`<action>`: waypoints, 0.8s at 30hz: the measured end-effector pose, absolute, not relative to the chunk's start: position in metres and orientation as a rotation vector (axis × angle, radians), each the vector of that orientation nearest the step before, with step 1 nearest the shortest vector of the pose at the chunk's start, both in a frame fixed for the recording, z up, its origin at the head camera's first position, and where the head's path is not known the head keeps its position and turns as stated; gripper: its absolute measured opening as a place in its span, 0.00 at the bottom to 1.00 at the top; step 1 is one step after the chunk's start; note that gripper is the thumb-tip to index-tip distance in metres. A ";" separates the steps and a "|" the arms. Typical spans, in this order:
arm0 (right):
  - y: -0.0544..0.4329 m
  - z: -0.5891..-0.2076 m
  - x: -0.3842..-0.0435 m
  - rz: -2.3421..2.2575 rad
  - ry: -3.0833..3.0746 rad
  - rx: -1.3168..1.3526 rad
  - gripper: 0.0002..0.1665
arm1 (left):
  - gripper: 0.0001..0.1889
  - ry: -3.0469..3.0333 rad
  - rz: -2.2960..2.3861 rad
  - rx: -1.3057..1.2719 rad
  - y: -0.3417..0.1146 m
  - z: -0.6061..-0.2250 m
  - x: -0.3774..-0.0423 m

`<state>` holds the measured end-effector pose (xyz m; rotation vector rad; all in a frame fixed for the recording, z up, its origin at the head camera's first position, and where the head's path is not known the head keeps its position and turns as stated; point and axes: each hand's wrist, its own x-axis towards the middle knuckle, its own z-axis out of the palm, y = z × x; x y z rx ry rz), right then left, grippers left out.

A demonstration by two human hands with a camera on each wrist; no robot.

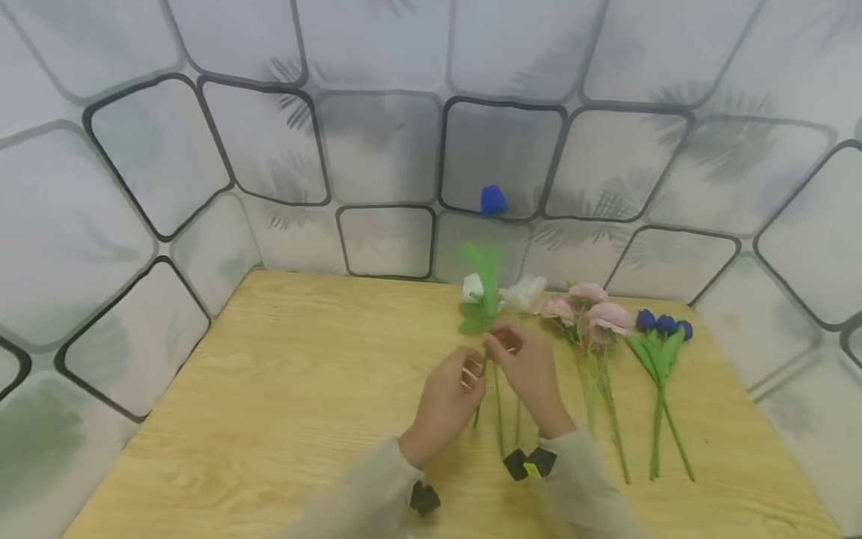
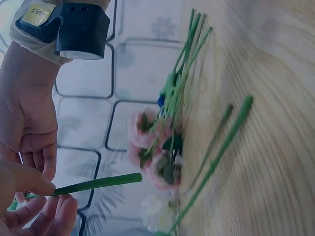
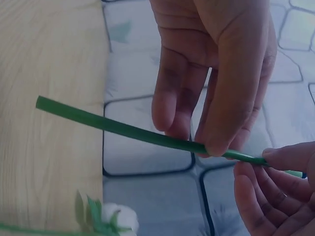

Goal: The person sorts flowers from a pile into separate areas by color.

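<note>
Both hands hold an artificial blue tulip (image 1: 494,200) upright over the table, its long green leaves (image 1: 486,269) below the bloom. Lower on the stem, the left hand (image 1: 447,400) pinches it between thumb and fingers. The right hand (image 1: 532,367) pinches the same stem a little higher, near the leaves. In the right wrist view the stem (image 3: 133,132) runs past the left hand (image 3: 221,73) to a bare cut end, with the right hand (image 3: 280,196) at lower right. The bloom is out of the left wrist view.
White flowers (image 1: 525,294) lie behind the hands on the wooden table (image 1: 303,359). To their right are several pink flowers (image 1: 609,318), then a bunch of blue tulips (image 1: 665,325) with crossed stems. A patterned curtain (image 1: 387,150) surrounds the table's back and sides.
</note>
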<state>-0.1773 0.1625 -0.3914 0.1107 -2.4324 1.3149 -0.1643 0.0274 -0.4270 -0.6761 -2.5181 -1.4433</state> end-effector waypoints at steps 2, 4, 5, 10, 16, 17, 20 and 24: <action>0.177 -0.390 -0.174 1.333 -2.406 0.074 0.09 | 0.12 -2.515 -1.457 -0.712 0.040 -0.426 -0.163; 0.191 -0.387 -0.171 1.334 -2.372 0.041 0.09 | 0.13 -2.511 -1.465 -0.751 0.054 -0.426 -0.162; 0.197 -0.385 -0.169 1.331 -2.354 0.023 0.08 | 0.13 -2.513 -1.468 -0.769 0.060 -0.425 -0.161; 0.230 -0.377 -0.157 1.227 -2.332 -0.112 0.08 | 0.14 -2.519 -1.515 -0.841 0.096 -0.422 -0.157; 0.270 -0.373 -0.144 1.209 -2.315 -0.281 0.12 | 0.13 -2.504 -1.529 -0.948 0.140 -0.421 -0.155; 0.278 -0.373 -0.142 1.196 -2.318 -0.310 0.13 | 0.13 -2.508 -1.519 -0.965 0.148 -0.421 -0.154; 0.300 -0.374 -0.135 1.123 -2.353 -0.376 0.15 | 0.13 -2.510 -1.515 -1.016 0.171 -0.422 -0.152; 0.326 -0.380 -0.131 1.093 -2.387 -0.437 0.18 | 0.13 -2.562 -1.540 -1.029 0.201 -0.427 -0.149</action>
